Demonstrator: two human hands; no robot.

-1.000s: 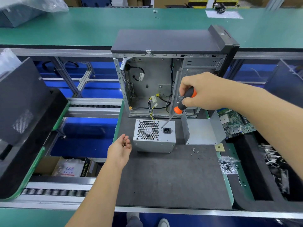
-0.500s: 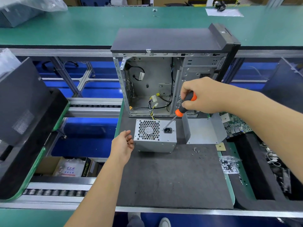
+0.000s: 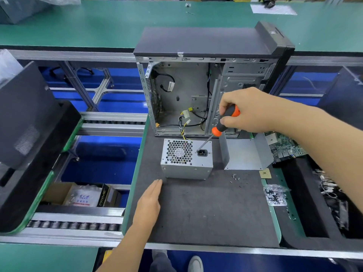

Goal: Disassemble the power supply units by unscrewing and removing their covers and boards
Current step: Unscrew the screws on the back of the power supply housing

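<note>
Power supply unit sits on the dark tabletop mat just in front of the open computer case, its fan grille and socket facing up and its wire bundle trailing back into the case. Just right of the unit lies a bent metal cover, with a circuit board beyond that, and loose screws are scattered off the unit's front right corner. The right hand is clenched round the orange-and-black screwdriver; a moment ago the tip hovered over the unit's top face, and now it has come down beside the power socket, seemingly at a screw there. The left hand, earlier cupped beside the unit's left side, now lies released with fingers straight, just off the front left corner. Unscrewing looks about to start, though the unit is unbraced and may twist.
</note>
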